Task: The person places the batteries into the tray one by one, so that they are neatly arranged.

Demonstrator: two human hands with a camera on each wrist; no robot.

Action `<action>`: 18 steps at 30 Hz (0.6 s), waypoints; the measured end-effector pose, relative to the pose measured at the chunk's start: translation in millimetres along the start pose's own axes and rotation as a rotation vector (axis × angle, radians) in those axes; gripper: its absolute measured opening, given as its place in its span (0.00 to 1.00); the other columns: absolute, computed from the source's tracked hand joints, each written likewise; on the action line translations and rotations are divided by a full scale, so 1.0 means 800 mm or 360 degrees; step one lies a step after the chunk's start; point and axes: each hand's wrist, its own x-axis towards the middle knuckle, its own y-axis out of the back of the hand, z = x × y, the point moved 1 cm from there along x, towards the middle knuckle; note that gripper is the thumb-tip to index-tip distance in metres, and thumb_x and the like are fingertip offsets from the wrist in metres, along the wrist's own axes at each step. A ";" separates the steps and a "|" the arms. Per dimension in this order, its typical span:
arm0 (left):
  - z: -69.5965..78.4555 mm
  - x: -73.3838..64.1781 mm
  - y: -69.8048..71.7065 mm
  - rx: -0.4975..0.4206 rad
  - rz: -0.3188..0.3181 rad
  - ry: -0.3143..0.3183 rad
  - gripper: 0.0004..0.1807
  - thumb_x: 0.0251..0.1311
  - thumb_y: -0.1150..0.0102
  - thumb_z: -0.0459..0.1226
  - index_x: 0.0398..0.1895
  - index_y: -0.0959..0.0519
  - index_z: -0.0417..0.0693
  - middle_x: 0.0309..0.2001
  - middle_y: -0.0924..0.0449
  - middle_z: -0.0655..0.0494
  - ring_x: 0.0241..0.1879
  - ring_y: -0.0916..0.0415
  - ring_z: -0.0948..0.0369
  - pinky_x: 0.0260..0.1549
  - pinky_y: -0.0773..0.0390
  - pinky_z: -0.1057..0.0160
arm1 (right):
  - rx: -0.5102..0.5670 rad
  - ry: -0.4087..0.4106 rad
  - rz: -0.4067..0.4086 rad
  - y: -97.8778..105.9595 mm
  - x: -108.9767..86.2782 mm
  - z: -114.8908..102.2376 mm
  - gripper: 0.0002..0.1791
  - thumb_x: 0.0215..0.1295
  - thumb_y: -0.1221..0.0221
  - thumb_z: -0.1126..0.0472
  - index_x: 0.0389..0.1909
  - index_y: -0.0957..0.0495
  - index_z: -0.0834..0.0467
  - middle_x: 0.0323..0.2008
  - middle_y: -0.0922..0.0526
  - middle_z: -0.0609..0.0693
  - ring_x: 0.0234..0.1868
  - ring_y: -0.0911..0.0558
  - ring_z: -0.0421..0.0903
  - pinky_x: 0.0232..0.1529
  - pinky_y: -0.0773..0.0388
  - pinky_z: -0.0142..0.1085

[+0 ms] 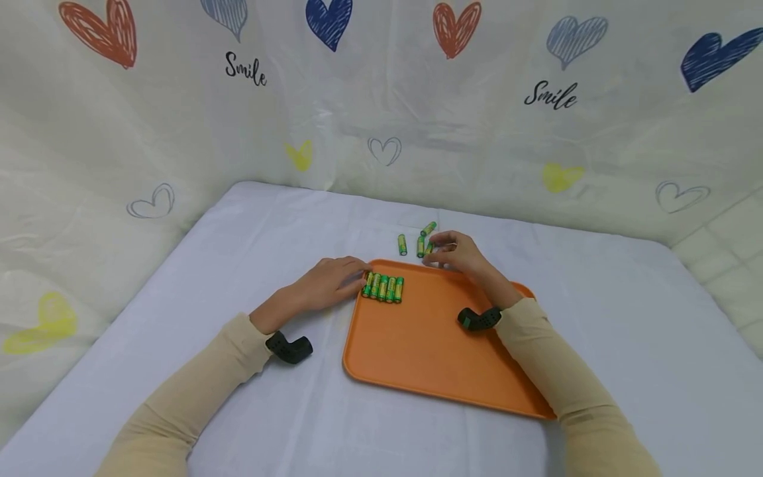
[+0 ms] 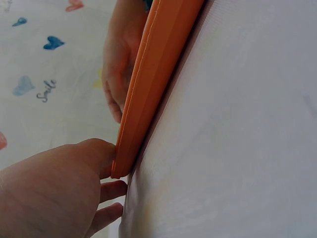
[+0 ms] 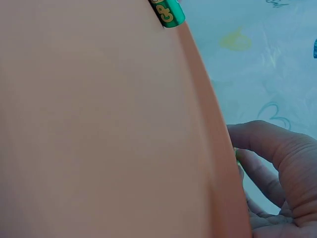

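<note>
Several green-and-yellow batteries [image 1: 383, 287] lie side by side in the far left corner of an orange tray [image 1: 429, 338]. My left hand [image 1: 329, 283] is at that corner, its extended fingers along the rim and its thumb right by the row's left end. Beyond the tray's far edge, my right hand [image 1: 456, 255] reaches down with bent fingers and pinches a battery [image 1: 429, 248] between thumb and fingers. In the right wrist view the rim mostly hides that battery; a sliver of green shows by the right hand [image 3: 277, 173].
Three loose batteries lie on the white cloth [image 1: 298, 411] behind the tray: one apart on the left [image 1: 402, 245], one upright in view [image 1: 420, 246], and one slanted farther back [image 1: 428, 228]. A white curtain printed with hearts [image 1: 381, 99] hangs behind the table.
</note>
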 end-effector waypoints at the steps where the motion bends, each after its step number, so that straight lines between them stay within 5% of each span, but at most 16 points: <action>1: 0.000 0.000 0.000 0.0003 0.0000 -0.0003 0.24 0.75 0.56 0.49 0.67 0.30 0.50 0.64 0.29 0.52 0.66 0.34 0.56 0.62 0.37 0.46 | 0.0001 -0.0007 0.0006 0.000 0.000 0.000 0.29 0.61 0.33 0.61 0.62 0.30 0.64 0.47 0.22 0.57 0.32 0.23 0.44 0.33 0.24 0.32; 5: 0.000 0.000 0.001 0.0002 0.0007 -0.0019 0.23 0.75 0.56 0.48 0.67 0.30 0.49 0.64 0.29 0.51 0.66 0.34 0.55 0.62 0.36 0.46 | 0.0010 0.0002 0.0039 0.003 0.006 0.008 0.28 0.60 0.33 0.60 0.60 0.28 0.62 0.34 0.21 0.48 0.31 0.22 0.44 0.33 0.24 0.33; 18: -0.001 0.000 -0.001 0.0011 0.0011 -0.0028 0.24 0.75 0.56 0.49 0.67 0.30 0.49 0.64 0.28 0.51 0.66 0.34 0.55 0.62 0.36 0.46 | -0.0008 -0.0014 0.0074 0.002 -0.001 0.005 0.27 0.60 0.33 0.59 0.59 0.27 0.62 0.30 0.20 0.47 0.30 0.22 0.44 0.32 0.25 0.33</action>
